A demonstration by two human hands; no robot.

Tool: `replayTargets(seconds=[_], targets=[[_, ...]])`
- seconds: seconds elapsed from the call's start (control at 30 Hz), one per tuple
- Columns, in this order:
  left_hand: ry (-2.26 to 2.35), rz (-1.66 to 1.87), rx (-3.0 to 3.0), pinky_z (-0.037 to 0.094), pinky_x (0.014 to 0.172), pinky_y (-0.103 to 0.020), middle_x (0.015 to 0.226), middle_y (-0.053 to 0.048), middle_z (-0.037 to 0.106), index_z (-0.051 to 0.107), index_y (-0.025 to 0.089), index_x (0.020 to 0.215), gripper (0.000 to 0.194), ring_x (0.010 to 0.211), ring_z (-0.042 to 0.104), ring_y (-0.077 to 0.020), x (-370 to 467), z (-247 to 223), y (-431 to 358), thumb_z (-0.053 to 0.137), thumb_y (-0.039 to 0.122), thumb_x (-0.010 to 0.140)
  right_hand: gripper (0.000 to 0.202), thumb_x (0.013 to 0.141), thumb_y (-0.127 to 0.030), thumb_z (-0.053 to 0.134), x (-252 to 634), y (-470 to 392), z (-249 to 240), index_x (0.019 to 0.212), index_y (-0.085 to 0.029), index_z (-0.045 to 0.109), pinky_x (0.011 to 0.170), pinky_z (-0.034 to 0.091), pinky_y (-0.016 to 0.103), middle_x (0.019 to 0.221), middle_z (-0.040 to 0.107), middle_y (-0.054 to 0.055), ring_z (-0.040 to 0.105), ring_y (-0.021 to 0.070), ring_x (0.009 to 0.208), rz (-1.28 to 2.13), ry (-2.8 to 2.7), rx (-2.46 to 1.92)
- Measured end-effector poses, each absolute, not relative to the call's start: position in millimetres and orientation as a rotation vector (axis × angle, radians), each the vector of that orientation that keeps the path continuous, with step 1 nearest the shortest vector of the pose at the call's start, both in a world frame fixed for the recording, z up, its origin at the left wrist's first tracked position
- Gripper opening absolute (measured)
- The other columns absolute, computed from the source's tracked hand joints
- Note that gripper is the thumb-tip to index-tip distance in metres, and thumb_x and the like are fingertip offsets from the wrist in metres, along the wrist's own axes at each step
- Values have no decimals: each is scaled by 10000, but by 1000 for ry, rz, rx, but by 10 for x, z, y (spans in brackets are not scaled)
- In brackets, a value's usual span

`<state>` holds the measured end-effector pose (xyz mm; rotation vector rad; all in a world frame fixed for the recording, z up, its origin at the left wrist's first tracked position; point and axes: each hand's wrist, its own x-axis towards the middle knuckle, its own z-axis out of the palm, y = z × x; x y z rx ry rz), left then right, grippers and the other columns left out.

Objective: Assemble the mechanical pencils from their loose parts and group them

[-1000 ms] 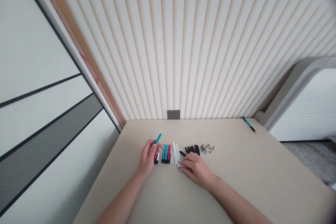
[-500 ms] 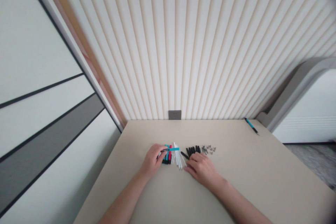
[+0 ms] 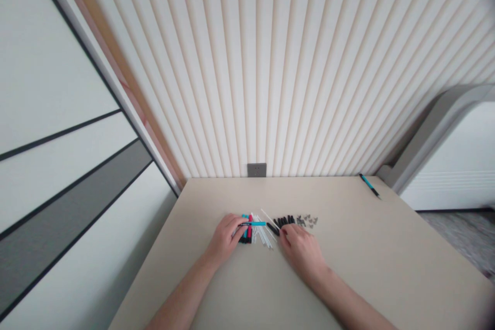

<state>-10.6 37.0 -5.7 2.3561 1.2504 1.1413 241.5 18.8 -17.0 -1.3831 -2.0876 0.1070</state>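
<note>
My left hand [image 3: 225,237] is closed on a teal pen barrel [image 3: 258,224], which points right over the white refills. Under and beside it lie teal and red barrels [image 3: 249,233] with black ends. White refills [image 3: 263,234] are fanned out between my hands. My right hand [image 3: 303,247] pinches a thin white refill [image 3: 268,217] that slants up to the left. Near its fingertips is a black pen part [image 3: 273,229]. Several black pieces [image 3: 285,220] stand in a row just behind this hand, with small metallic clips [image 3: 309,220] to their right.
A teal and black pen [image 3: 370,186] lies at the table's back right. The table [image 3: 240,289] meets a ribbed wall with a dark socket [image 3: 257,169]. A white cabinet stands on the left, a grey and white panel on the right.
My right hand has closed and lifted a thin white refill, which now slants up left. The fanned refills have shifted slightly. My left hand still holds the teal barrel, now more level.
</note>
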Motion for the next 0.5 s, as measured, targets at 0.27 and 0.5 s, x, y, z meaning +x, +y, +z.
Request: replayTargets(seconds=[0.27, 0.5], targets=[[1250, 1125, 2390, 470, 823, -334, 899, -62, 655, 620, 205, 1054, 165, 888, 585, -193, -128, -113, 392, 520, 271, 941, 317, 910, -469, 518, 2653, 380, -112, 875, -199, 679, 598, 480, 280, 761, 701, 48, 631, 182, 650, 713, -1663, -1307], [1243, 1116, 2399, 466, 840, -334, 906, -57, 651, 612, 206, 1060, 156, 908, 586, -194, -133, -139, 400, 527, 254, 938, 333, 868, -484, 576, 2689, 440, -120, 916, -177, 698, 619, 479, 286, 824, 675, 71, 597, 180, 710, 735, -1446, -1184]])
